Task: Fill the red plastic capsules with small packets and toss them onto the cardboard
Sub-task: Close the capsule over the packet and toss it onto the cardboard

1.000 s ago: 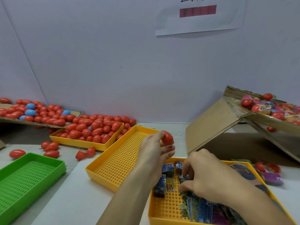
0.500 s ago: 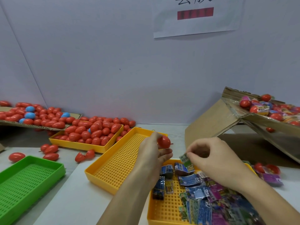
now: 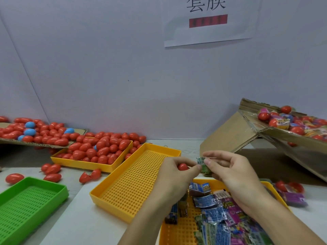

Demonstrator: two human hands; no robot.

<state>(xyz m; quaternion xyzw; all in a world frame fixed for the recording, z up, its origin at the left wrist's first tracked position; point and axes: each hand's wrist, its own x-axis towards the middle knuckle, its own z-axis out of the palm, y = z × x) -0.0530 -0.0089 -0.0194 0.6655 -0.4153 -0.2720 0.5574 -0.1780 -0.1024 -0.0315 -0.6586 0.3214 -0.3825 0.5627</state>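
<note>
My left hand (image 3: 174,175) grips a red capsule (image 3: 182,167), which shows between its curled fingers. My right hand (image 3: 230,171) pinches a small green packet (image 3: 203,164) right beside the capsule, and the left fingertips touch the packet too. Both hands hover above a yellow tray (image 3: 178,232) holding several small packets (image 3: 215,216). A flat cardboard sheet (image 3: 46,145) at the far left carries many red capsules and a few blue ones. A tilted cardboard box (image 3: 235,133) at the right holds capsules and packets.
An empty yellow tray (image 3: 134,183) lies in the middle and a green tray (image 3: 30,204) at the lower left. Another yellow tray (image 3: 88,163) is heaped with red capsules. Loose capsules (image 3: 51,169) lie on the table. A white wall with a paper sign (image 3: 208,20) stands behind.
My right hand lifted a green packet out of the tray and brought it to the capsule. My left hand with the capsule came down and toward the right hand.
</note>
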